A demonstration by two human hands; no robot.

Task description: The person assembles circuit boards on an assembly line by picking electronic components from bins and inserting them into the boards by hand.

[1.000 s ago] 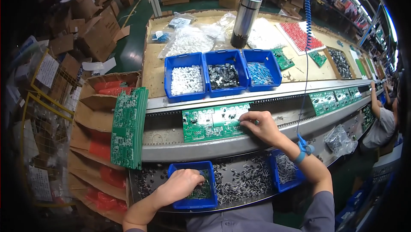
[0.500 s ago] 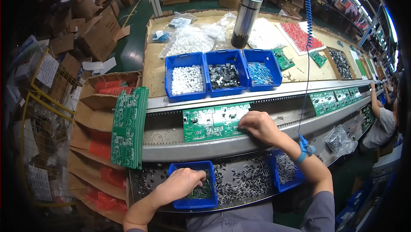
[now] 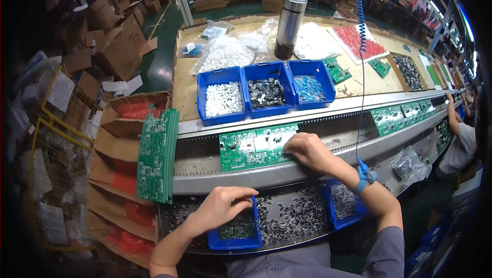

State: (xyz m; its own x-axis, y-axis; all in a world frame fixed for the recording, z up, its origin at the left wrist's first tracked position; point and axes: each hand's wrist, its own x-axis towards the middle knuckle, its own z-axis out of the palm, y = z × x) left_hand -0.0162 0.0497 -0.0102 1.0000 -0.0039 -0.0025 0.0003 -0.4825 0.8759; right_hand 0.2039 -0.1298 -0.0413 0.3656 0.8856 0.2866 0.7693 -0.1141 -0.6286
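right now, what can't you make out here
All in the head view:
Right hand: its fingertips, hidden by the hand itself over the circuit board; any held part unseen.
Left hand: farther fingers, hidden by the nearer ones.
Lower right blue bin: far right corner, covered by the right forearm.
Co-worker in grey: partly lost in the dark rim.

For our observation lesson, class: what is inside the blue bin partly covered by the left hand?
The blue bin holds thin, greenish, wiry parts; the left hand covers its far left corner, hiding whatever lies there.
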